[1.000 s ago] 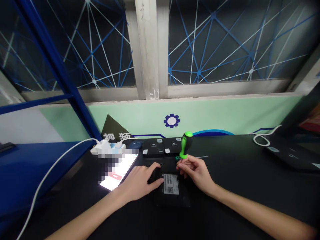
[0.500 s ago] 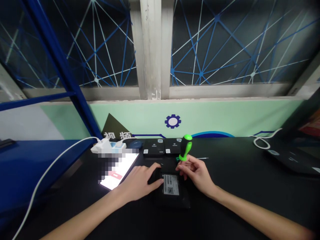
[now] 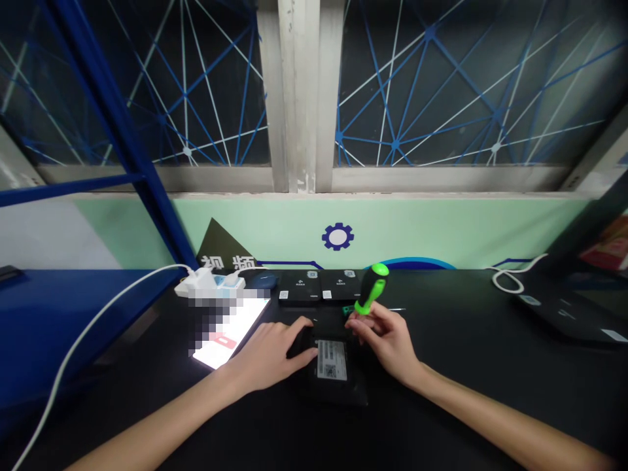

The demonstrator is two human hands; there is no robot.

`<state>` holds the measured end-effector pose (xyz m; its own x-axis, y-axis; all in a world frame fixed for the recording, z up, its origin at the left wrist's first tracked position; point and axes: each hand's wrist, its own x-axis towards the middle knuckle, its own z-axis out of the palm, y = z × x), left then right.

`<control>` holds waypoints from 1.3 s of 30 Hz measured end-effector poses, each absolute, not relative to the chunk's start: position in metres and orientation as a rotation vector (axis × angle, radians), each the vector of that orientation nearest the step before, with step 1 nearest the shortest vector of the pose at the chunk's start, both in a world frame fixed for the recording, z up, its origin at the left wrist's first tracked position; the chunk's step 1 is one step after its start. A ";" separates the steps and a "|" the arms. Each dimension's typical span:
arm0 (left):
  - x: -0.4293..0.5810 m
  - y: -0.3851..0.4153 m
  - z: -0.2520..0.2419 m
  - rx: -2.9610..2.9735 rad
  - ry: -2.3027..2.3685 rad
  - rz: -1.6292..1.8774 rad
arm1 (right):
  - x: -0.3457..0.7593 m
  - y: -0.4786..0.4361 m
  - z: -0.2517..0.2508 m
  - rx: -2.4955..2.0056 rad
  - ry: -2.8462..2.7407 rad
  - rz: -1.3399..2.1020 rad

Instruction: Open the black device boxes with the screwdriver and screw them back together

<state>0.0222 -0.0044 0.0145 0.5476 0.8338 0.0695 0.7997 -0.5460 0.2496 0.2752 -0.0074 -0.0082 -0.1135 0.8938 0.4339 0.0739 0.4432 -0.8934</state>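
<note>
A flat black device box (image 3: pixel 338 391) lies before me on the dark table, a white printed label (image 3: pixel 332 360) facing up. My left hand (image 3: pixel 275 353) steadies its left side, thumb by the label and fingers on the far left corner. A green and black screwdriver (image 3: pixel 372 289) is pinched in the closed fingers of my right hand (image 3: pixel 385 337), over the box's far right corner. Its handle points up, leaning slightly right. The fingers and the dark surface hide the screwdriver's tip.
Two similar black boxes (image 3: pixel 299 288) lie side by side by the wall. A thin green-ended tool (image 3: pixel 398 309) rests behind my right hand. At left are a lit phone-like screen (image 3: pixel 235 330), a white power strip (image 3: pixel 206 283) and a dark mouse (image 3: pixel 265 282). Another black device (image 3: pixel 569 317) lies far right.
The screwdriver's handle has tipped a little to the right, with my right hand still round it. My left hand keeps its place on the box. The whole view has shifted slightly.
</note>
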 end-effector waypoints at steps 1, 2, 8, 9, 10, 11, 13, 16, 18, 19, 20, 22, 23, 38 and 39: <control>0.022 -0.004 0.014 2.592 1.385 0.266 | 0.276 -0.007 -0.008 -0.882 -1.532 0.871; 0.022 -0.004 0.014 2.592 1.387 0.265 | 0.278 -0.008 -0.008 -0.873 -1.528 0.861; 0.022 -0.006 0.014 2.592 1.372 0.277 | 0.278 -0.010 0.002 -0.808 -1.464 0.850; 0.022 -0.006 0.015 2.592 1.369 0.277 | 0.278 -0.010 0.004 -0.808 -1.470 0.865; 0.022 -0.006 0.015 2.593 1.369 0.280 | 0.278 -0.011 0.005 -0.806 -1.486 0.895; 0.022 -0.006 0.015 2.594 1.371 0.283 | 0.279 -0.011 0.006 -0.795 -1.505 0.933; 0.022 -0.006 0.016 2.599 1.369 0.292 | 0.282 -0.012 0.007 -0.766 -1.550 1.027; 0.023 -0.006 0.016 2.605 1.371 0.289 | 0.285 -0.013 0.007 -0.733 -1.637 1.138; 0.023 -0.006 0.016 2.613 1.378 0.276 | 0.285 -0.013 0.007 -0.729 -1.682 1.142; 0.023 -0.006 0.017 2.619 1.381 0.270 | 0.284 -0.012 0.007 -0.738 -1.697 1.121; 0.023 -0.005 0.017 2.628 1.378 0.261 | 0.283 -0.012 0.007 -0.754 -1.708 1.093; 0.022 -0.005 0.017 2.645 1.363 0.248 | 0.281 -0.011 0.008 -0.781 -1.717 1.047; 0.022 -0.005 0.017 2.653 1.353 0.246 | 0.280 -0.010 0.008 -0.784 -1.715 1.041; 0.021 -0.001 0.014 2.643 1.298 0.299 | 0.282 -0.010 0.004 -0.768 -1.547 1.111; 0.021 -0.001 0.014 2.625 1.305 0.315 | 0.282 -0.009 0.004 -0.772 -1.519 1.098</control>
